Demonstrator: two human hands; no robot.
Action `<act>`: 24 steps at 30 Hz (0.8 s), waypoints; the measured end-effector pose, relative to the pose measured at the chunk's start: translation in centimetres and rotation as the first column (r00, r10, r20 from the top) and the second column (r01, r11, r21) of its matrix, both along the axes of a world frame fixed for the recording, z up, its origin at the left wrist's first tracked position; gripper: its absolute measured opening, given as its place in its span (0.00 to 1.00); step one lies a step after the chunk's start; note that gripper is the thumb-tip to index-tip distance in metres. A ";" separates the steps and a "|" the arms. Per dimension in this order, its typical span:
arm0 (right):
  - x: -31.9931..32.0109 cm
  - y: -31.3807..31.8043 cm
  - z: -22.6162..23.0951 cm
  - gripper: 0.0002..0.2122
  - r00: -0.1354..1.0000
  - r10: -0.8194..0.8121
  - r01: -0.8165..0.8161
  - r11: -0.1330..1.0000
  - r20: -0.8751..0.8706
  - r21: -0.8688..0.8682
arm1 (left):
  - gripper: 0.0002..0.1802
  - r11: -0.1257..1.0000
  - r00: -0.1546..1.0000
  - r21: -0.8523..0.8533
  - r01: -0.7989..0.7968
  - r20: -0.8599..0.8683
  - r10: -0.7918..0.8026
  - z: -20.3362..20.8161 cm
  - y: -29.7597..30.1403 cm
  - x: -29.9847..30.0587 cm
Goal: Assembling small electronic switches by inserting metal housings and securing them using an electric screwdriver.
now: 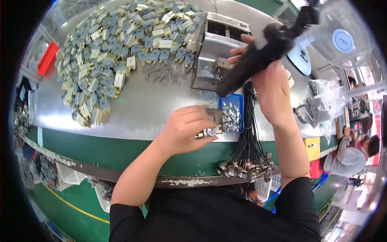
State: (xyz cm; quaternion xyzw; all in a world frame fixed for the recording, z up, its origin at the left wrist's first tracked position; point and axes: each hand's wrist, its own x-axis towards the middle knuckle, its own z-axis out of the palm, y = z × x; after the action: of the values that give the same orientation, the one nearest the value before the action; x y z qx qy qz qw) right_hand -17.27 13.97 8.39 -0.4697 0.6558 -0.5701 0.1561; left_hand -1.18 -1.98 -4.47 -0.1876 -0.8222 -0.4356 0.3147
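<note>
At the bench's near side, my left hand [182, 128] is closed around a small metal part with a shiny round end [210, 132]. A grey metal block [214, 115] lies just beyond its fingertips. Raised over the bench on the right, my right hand [273, 86] grips a long black tool that looks like an electric screwdriver [258, 56]; it is partly blurred, and it hides part of that hand. A blue tray [242, 117] of small metal pieces sits between the hands. Black cables [250, 133] run beside it to round metal ends [244, 171] hanging over the front edge.
A large heap of grey and cream plug-like parts [117, 52] covers the back left. Near it are loose thin wire pieces [163, 72] and a metal box fixture [213, 52]. To the right are pliers [300, 114], plastic bags [324, 101], a fan [342, 40] and another person [348, 159].
</note>
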 end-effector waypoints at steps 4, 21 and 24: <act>1.0 1.5 1.5 0.25 0.990 -0.098 0.115 0.977 -0.100 0.181 | 0.20 0.998 0.997 0.058 0.035 0.066 -0.039 -0.5 0.5 0.2; 5.2 4.5 -4.8 0.21 0.746 0.203 0.110 0.901 -0.634 0.419 | 0.22 0.957 0.955 0.030 -0.288 0.077 0.285 1.7 1.1 1.6; 5.4 4.4 -5.2 0.18 0.684 0.111 0.154 0.944 -0.721 0.291 | 0.22 0.958 0.958 0.021 -0.287 -0.003 0.288 2.0 1.6 1.1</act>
State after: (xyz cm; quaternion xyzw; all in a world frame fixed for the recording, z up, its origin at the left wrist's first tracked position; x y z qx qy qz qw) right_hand -11.86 18.38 3.19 -0.6165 0.7542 -0.2206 -0.0483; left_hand -0.09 -0.38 -2.51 -0.0644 -0.8354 -0.3928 0.3791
